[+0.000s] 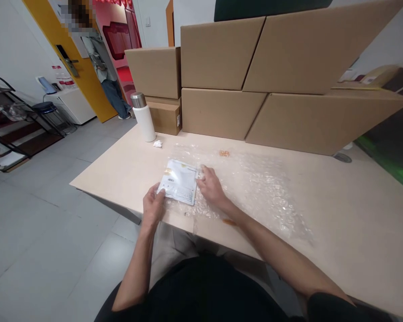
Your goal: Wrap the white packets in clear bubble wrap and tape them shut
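Observation:
A flat white and pale blue packet (179,181) with small print lies on a sheet of clear bubble wrap (265,188). My left hand (153,203) is closed at the packet's lower left corner, thumb on top and the other fingers along the edge. At the right edge of the packet is my right hand (210,184), its fingers bent and closed. Whether they pinch the packet's edge or the film beside it is hidden. The bubble wrap spreads to the right, passing under my right forearm.
Stacked cardboard boxes (221,56) line the back of the table (349,210). A white bottle (143,118) with a metal cap and a crumpled white scrap (157,144) stand at the back left. Orange tape pieces (224,153) show on the wrap. A person (104,67) stands by the yellow door (83,85).

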A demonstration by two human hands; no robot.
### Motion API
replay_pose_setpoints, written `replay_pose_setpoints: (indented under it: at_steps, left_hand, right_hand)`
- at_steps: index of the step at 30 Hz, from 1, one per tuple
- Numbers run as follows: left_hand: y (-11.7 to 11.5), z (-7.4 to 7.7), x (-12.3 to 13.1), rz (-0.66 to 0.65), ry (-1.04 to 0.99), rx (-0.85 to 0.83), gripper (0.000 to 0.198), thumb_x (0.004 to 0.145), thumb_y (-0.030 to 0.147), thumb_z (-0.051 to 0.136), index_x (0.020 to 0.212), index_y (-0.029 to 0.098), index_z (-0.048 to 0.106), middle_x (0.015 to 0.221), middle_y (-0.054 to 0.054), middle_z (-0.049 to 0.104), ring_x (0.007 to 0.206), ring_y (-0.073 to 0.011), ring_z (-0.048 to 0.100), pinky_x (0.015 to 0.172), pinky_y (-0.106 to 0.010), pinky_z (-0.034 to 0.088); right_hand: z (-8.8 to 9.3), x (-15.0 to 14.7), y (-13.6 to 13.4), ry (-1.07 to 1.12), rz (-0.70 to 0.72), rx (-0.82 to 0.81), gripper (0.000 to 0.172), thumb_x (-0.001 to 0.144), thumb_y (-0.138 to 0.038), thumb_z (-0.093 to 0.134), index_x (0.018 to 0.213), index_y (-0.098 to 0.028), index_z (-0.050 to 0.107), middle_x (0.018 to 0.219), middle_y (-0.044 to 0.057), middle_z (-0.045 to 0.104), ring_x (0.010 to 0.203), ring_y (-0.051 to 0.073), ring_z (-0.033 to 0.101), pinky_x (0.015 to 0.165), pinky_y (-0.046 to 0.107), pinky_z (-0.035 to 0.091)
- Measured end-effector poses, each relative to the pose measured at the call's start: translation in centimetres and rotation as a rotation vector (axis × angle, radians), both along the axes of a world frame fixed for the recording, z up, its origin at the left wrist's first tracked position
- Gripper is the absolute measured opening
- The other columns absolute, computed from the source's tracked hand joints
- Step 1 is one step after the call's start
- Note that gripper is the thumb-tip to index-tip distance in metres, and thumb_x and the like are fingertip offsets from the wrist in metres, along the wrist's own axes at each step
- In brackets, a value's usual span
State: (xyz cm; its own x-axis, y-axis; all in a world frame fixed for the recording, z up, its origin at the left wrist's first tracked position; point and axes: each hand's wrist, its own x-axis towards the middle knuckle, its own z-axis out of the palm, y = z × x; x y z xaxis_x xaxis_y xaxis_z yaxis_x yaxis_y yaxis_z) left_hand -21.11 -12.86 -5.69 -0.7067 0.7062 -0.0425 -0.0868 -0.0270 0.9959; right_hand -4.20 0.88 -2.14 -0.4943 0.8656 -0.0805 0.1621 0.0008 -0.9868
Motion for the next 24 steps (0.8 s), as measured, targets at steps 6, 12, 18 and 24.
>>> replay_pose_setpoints:
  at_steps: [6,12,18,24]
  left_hand:
    - [-0.4,3.0,3.0,0.083,0.332,-0.007,0.047,0.089,0.044,0.062,0.127,0.015,0.063,0.127,-0.013,0.067,0.12,-0.0273,0.063,0.102,-0.038,0.05]
    - [1.2,6.0,8.6,-0.134,0.728,0.094,0.041,0.097,0.03,0.051,0.137,0.023,0.059,0.145,-0.008,0.056,0.137,-0.0254,0.049,0.116,-0.042,0.038]
    - [4.3,3.0,12.8,-0.411,1.156,-0.072,0.052,0.086,0.018,0.056,0.138,0.02,0.055,0.148,-0.016,0.051,0.137,-0.0373,0.046,0.111,-0.057,0.038]
    - [5.3,2.3,14.7,-0.491,1.365,-0.232,0.051,0.084,0.021,0.063,0.134,0.018,0.057,0.145,-0.02,0.053,0.137,-0.0435,0.042,0.109,-0.062,0.033]
  right_hand:
    - [0.8,-0.1,-2.4,-0.083,0.338,0.387,0.029,0.095,-0.042,0.053,0.109,-0.023,0.071,0.114,0.008,0.068,0.113,0.026,0.058,0.104,0.043,0.04]
    - [1.8,2.1,-2.6,0.309,0.249,-0.246,0.047,0.094,-0.06,0.048,0.11,-0.023,0.07,0.115,0.008,0.069,0.105,0.022,0.063,0.086,0.032,0.051]
    - [1.6,8.2,-1.6,0.368,0.071,-0.478,0.041,0.087,-0.056,0.06,0.097,-0.018,0.07,0.095,0.009,0.071,0.092,0.022,0.065,0.081,0.033,0.053]
    - [0.8,11.1,-0.2,0.02,-0.208,0.204,0.037,0.081,-0.046,0.067,0.11,-0.023,0.068,0.128,0.009,0.062,0.112,0.025,0.058,0.093,0.037,0.048]
